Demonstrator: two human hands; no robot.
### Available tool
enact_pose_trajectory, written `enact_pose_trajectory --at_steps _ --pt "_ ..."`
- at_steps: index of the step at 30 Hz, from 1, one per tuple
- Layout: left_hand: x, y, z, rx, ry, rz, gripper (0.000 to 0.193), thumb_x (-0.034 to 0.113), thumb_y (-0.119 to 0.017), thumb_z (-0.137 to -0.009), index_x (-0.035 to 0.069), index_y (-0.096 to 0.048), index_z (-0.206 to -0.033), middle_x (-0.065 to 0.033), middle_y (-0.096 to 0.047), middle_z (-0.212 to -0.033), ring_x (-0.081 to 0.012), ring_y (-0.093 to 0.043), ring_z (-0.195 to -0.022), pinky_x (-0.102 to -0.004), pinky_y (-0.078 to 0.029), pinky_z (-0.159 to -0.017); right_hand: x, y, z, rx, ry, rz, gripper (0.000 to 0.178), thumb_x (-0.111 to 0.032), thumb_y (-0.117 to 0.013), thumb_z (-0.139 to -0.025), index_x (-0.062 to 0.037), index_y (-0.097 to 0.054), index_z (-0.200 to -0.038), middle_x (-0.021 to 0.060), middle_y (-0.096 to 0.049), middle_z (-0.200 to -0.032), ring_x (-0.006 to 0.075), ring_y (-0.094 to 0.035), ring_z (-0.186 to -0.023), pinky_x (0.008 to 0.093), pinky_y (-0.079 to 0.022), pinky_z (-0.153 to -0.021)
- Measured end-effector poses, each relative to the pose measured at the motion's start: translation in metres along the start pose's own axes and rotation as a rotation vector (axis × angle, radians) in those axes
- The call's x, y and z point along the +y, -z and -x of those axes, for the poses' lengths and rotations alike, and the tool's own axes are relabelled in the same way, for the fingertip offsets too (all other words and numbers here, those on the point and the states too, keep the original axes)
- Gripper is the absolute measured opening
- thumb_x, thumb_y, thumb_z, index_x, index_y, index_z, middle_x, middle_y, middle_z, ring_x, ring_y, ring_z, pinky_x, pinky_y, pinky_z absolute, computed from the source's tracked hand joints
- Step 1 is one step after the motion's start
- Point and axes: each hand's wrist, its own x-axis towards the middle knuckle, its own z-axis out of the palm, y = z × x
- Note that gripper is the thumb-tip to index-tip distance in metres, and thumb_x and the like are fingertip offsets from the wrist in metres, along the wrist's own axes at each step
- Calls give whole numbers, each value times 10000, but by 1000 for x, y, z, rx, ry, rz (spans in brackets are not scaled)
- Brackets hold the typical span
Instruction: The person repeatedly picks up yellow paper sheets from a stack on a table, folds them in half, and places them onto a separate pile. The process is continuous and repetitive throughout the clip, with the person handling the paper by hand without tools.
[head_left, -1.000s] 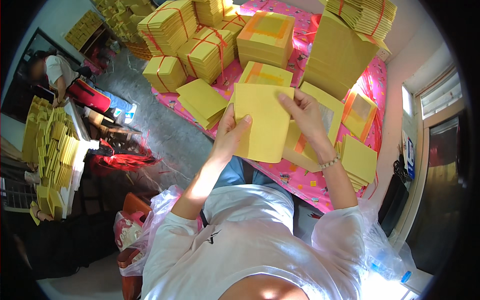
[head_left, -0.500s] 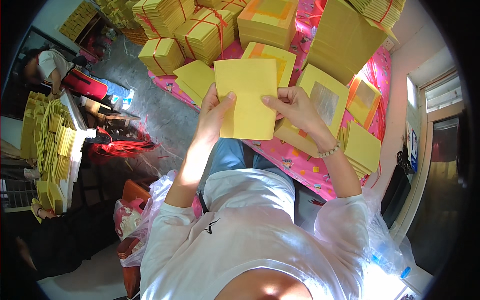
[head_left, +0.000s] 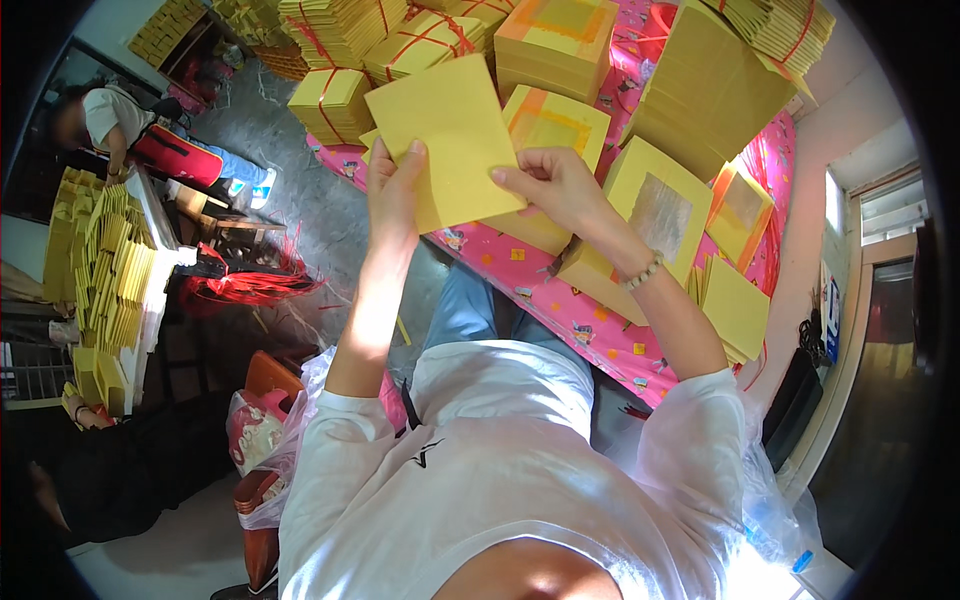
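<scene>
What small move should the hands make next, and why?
I'd probably turn the yellow piece level: its upper edge slants up to the right, and the left hand holds its left side while the right hand is at its right edge, so both seem placed to turn it gently.

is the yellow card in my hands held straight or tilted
Tilted: the card leans left at the top, and its top edge slopes, right corner higher than left.

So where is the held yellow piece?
In the head view, the yellow piece is above and slightly left of centre, held between the left hand and right hand.
</scene>
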Motion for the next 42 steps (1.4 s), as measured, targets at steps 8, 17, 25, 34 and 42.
enact_pose_trajectory --at_steps 8,17,25,34,42 --pt "9 48 -37 -6 121 -78 336 108 -533 -934 12 -475 -1252 -101 -612 -1148 -169 -623 -1000 -320 -523 -822 -15 -11 -43 -21 99 -20 310 -286 -632 -900 16 -655 -962 -2 -630 -777 39 -569 -702 222 -505 -638" --pt "-61 111 -49 190 346 144 322 129 -523 -947 18 -488 -1247 -101 -602 -1163 -215 -616 -1020 -334 -534 -816 18 22 -39 11 272 356 310 -245 -678 -842 7 -636 -1020 83 -658 -956 176 -631 -823 303 -505 -733" --pt "-107 131 -42 328 474 67 305 147 -562 -931 60 -510 -1218 -71 -612 -1133 -194 -619 -996 -333 -534 -777 25 25 8 -111 151 979 476 -286 -771 -687 -6 -596 -1030 134 -569 -979 314 -579 -938 425 -491 -790" --pt "-110 128 -54 393 538 -167 333 191 -613 -899 94 -520 -1204 -62 -645 -1034 -193 -654 -858 -360 -554 -625 27 14 16 -74 191 1068 608 -268 -825 -584 1 -534 -1045 153 -528 -991 322 -557 -943 416 -502 -767" --pt "-114 133 -52 290 434 -257 295 221 -627 -891 51 -588 -1129 -78 -670 -961 -184 -672 -753 -327 -559 -545 37 13 16 -35 228 1077 500 -238 -806 -618 -2 -516 -950 149 -531 -955 322 -573 -905 415 -508 -733"
